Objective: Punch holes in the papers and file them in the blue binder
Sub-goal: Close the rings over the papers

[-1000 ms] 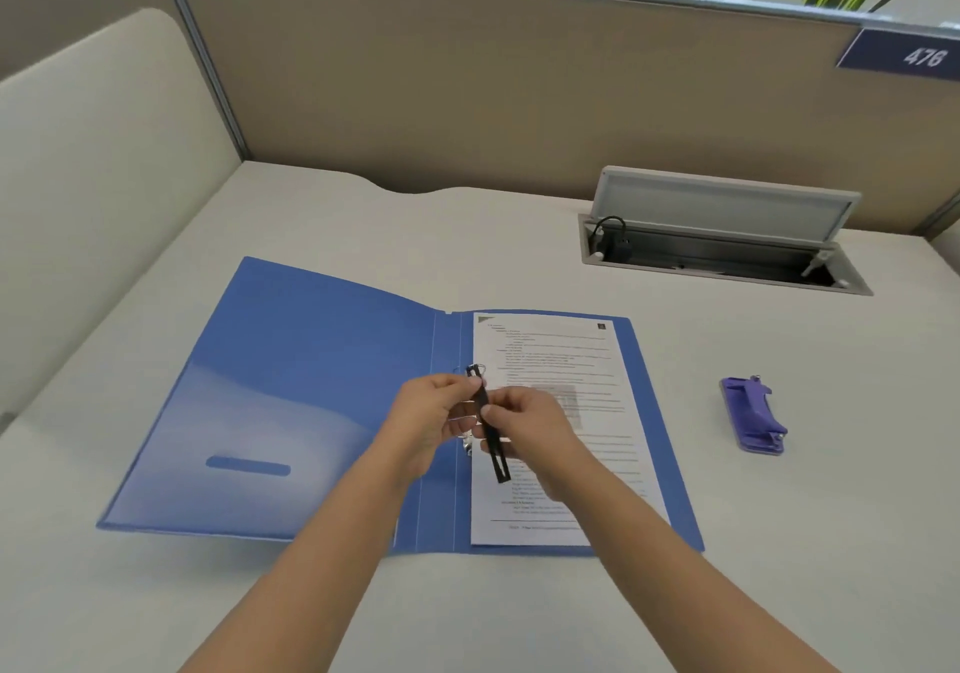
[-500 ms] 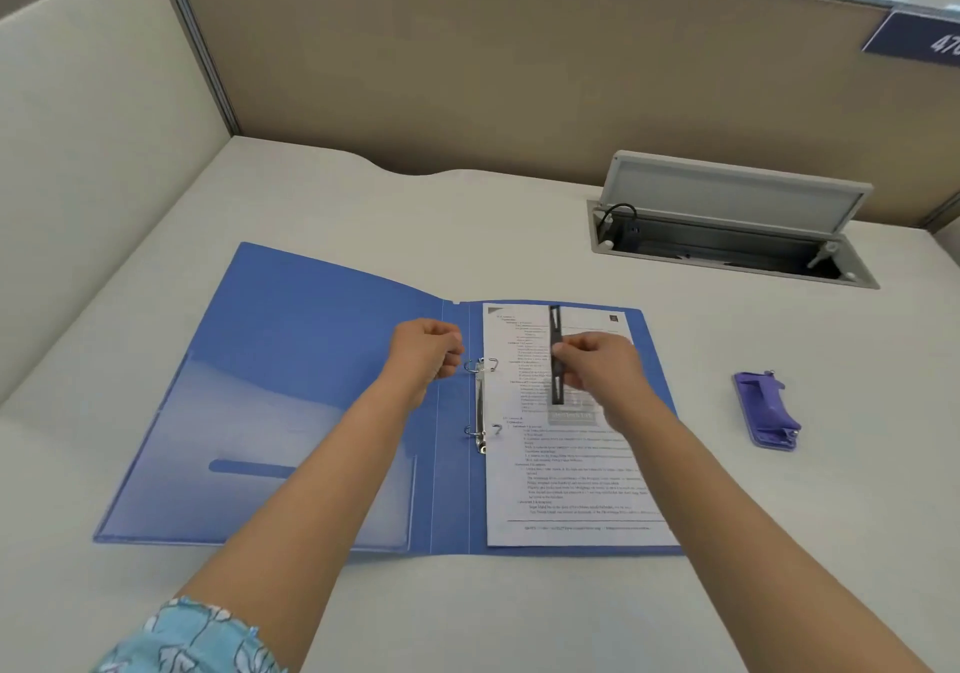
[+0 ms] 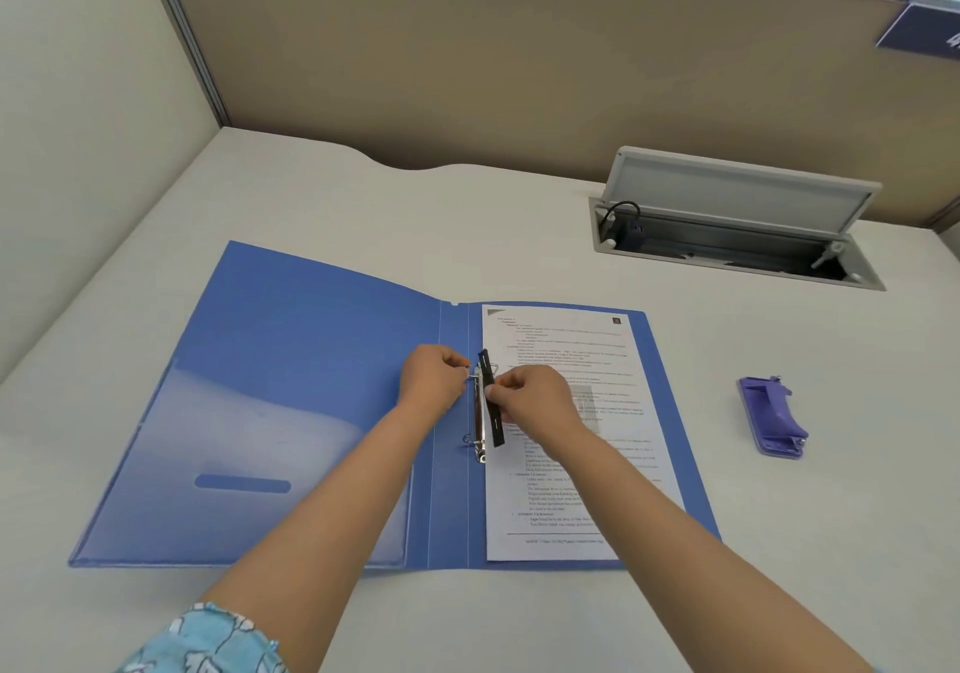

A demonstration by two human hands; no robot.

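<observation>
Glossy blue plastic binder [image 3: 311,360], shiny metal rings [image 3: 479,412], matt paper [image 3: 566,339].

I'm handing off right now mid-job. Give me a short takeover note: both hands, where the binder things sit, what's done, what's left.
Left hand: pinching the upper ring of the ring mechanism.
Right hand: holding the black strip over the rings.
Blue binder lies open on the desk; the papers lie on its right half beside the rings. Purple hole punch sits apart to the right.
Done: binder opened, papers laid in.
Left: whether the sheets are on the rings cannot be told; seat the strip, close the rings and binder.
</observation>
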